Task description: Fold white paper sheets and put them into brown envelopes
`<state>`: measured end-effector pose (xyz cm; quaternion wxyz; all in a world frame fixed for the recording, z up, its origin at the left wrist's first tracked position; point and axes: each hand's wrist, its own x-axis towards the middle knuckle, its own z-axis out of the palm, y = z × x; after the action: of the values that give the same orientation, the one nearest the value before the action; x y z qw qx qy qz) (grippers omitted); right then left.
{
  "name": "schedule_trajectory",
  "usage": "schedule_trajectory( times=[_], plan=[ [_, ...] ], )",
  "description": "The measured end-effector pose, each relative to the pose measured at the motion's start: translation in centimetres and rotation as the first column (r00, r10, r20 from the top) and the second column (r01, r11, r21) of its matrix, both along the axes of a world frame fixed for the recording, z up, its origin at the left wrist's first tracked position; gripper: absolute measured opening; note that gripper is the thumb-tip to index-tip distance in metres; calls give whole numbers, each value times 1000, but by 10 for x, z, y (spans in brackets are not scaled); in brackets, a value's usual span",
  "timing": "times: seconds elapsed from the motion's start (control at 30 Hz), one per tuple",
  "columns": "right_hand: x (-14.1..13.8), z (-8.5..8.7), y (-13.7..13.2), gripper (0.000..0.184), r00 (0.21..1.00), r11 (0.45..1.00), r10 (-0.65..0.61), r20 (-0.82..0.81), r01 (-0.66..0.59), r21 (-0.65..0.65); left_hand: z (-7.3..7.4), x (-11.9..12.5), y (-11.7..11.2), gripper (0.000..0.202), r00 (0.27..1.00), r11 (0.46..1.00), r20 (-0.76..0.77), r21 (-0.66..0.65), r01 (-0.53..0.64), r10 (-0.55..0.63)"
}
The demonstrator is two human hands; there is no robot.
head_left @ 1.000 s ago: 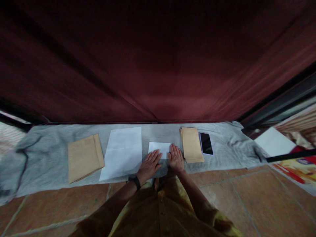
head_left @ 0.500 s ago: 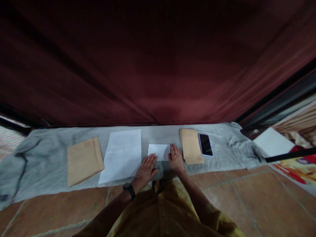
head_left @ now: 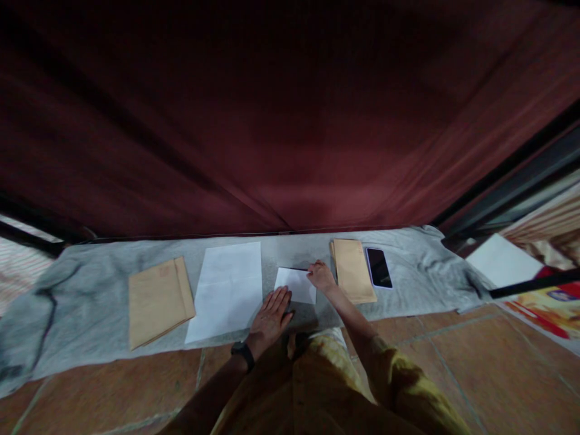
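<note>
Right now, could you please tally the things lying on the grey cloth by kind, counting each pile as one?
Brown envelope piles: 2
Large white paper: 1
Small white paper: 1
Phone: 1
Total: 5

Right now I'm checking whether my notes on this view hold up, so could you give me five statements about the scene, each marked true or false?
1. The fingers of the left hand lie on the small white paper. True.

2. The phone lies on the floor tiles. False: the phone lies on the grey cloth.

3. The right hand is at the upper right corner of the small white paper. True.

4. The dark watch is worn on the right arm. False: the dark watch is on the left one.

5. The large white sheet lies between the small white paper and the left-hand brown envelopes. True.
</note>
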<state>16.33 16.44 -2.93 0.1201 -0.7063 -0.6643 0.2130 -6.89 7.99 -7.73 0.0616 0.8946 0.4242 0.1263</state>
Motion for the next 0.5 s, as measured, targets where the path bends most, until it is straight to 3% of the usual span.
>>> schedule_trajectory(
  times=[0.13, 0.27, 0.4, 0.5],
  plan=[
    [9, 5, -6, 14, 983, 998, -48, -176, 53, 25, -2, -2, -1, 56, 998, 999, 62, -36, -2, 4],
    [17, 12, -24, 13, 920, 975, -141, -366, 192, 107, 1, 1, -1, 57, 970, 992, 229, -110, -57, 81],
    [11, 14, -49, 27, 811, 916, -228, -539, 367, 165, 23, 20, -2, 60, 883, 956, 400, -249, -155, 247],
    [-4, 11, -67, 33, 709, 875, -262, -655, 461, 149, 44, 42, -6, 72, 858, 942, 449, -319, -105, 248]
  ],
)
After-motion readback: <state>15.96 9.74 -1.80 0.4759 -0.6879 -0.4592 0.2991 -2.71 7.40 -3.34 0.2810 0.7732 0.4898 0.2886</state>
